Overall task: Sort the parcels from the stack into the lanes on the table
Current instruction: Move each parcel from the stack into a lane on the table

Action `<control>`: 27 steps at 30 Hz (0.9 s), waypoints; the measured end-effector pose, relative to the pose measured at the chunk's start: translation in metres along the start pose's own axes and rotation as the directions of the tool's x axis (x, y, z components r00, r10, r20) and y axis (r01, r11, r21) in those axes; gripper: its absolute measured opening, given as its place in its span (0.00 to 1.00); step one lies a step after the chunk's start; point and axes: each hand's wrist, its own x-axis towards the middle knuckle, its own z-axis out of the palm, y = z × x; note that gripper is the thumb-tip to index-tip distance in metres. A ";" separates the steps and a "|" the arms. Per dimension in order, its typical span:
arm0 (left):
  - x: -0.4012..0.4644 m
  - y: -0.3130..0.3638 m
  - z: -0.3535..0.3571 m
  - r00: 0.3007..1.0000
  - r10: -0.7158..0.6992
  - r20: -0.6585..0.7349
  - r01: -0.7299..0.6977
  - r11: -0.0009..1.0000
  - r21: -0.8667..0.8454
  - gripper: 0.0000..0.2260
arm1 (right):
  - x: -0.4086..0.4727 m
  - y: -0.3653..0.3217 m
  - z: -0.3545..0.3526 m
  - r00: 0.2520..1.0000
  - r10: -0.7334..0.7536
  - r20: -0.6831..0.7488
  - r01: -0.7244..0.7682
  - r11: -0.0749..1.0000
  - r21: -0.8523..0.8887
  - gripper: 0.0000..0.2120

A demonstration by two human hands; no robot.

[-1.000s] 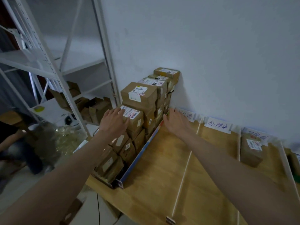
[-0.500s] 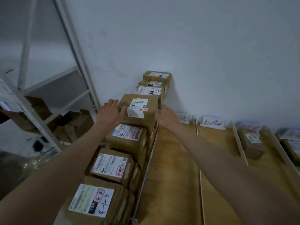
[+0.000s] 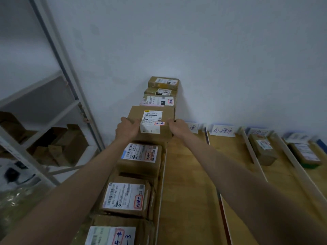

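A row of stacked brown cardboard parcels (image 3: pixel 139 157) with white shipping labels runs along the table's left side toward the wall. My left hand (image 3: pixel 126 129) grips the left side of one raised parcel (image 3: pixel 152 114) in the middle of the row, and my right hand (image 3: pixel 177 127) grips its right side. Its white label with a red stamp faces up. To the right, the wooden table (image 3: pixel 187 183) is split into lanes by thin white strips (image 3: pixel 254 160). Handwritten paper signs (image 3: pixel 222 130) stand at the lanes' far ends.
One parcel (image 3: pixel 262 150) lies in the third lane and another (image 3: pixel 305 153) in the lane at the far right. A grey metal shelf rack (image 3: pixel 58 96) with folded cardboard boxes (image 3: pixel 67 144) stands to the left. A white wall closes off the back.
My view moved closer and above the stack. Both hands rose from the lower boxes and the table edge and closed on the two sides of the raised parcel.
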 end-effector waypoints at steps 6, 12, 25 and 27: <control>-0.011 0.009 -0.009 0.998 0.051 -0.022 -0.052 0.996 -0.070 0.27 | -0.012 -0.004 -0.010 1.000 -0.006 -0.019 0.007 0.998 0.064 0.21; -0.031 0.022 -0.029 0.982 0.184 -0.040 -0.187 0.974 -0.127 0.24 | -0.044 0.002 -0.041 0.993 -0.020 0.114 -0.011 0.966 0.258 0.43; -0.082 0.058 -0.010 0.868 0.445 0.218 -0.435 0.895 -0.095 0.16 | -0.105 0.067 -0.122 0.982 0.066 0.177 -0.107 0.967 0.231 0.31; -0.094 0.067 0.002 0.842 0.471 0.262 -0.463 0.881 -0.097 0.16 | -0.118 0.082 -0.133 0.982 0.082 0.172 -0.121 0.966 0.230 0.33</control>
